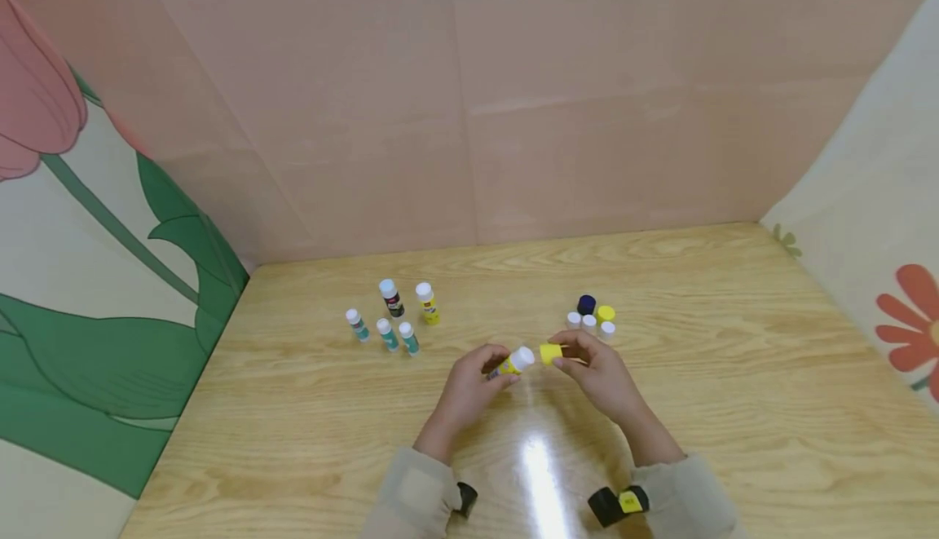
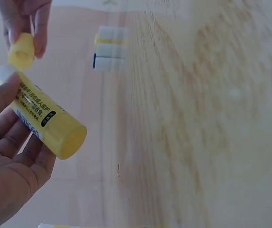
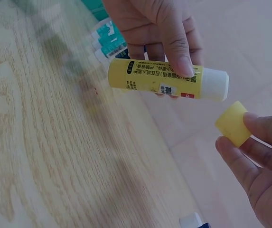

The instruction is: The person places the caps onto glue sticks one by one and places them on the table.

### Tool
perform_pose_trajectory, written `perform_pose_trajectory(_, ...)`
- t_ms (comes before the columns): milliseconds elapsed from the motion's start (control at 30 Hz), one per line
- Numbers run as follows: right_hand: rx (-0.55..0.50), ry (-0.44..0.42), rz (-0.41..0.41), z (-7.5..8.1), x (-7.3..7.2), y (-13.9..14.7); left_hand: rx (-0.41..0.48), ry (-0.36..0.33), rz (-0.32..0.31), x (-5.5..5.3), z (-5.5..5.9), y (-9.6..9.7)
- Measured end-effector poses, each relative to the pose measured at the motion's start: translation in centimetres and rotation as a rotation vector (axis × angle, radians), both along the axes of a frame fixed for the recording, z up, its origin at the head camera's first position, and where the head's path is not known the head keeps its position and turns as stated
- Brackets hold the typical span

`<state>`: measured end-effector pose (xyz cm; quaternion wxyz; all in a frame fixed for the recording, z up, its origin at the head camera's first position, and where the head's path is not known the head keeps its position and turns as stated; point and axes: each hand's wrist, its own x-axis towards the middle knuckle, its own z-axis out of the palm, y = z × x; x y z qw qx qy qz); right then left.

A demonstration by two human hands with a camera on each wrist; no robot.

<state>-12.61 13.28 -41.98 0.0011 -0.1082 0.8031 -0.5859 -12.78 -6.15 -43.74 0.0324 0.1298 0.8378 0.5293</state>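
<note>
My left hand [image 1: 469,384] grips a yellow glue stick [image 2: 45,114] around its barrel, tilted with the white end [image 3: 215,85] toward the right hand. Between thumb and fingers, my right hand [image 1: 597,372] pinches a yellow cap [image 3: 234,124]. A small gap separates the cap from the white end, and the cap's hollow opening shows in the left wrist view. Both hands are above the wooden table, near its middle.
At the left stand a yellow glue stick [image 1: 428,304], a dark one [image 1: 392,298] and three teal ones, including one teal glue stick [image 1: 357,325]. Beyond the right hand sit a dark blue cap [image 1: 586,305], a yellow cap [image 1: 606,314] and three white caps, including one white cap [image 1: 589,323].
</note>
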Motion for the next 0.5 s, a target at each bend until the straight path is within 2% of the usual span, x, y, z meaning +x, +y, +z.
perform_pose_trajectory(500, -0.023, -0.019, 0.017, 0.05, 0.0, -0.14, -0.007, 0.004, -0.009, 0.24, 0.11, 0.0)
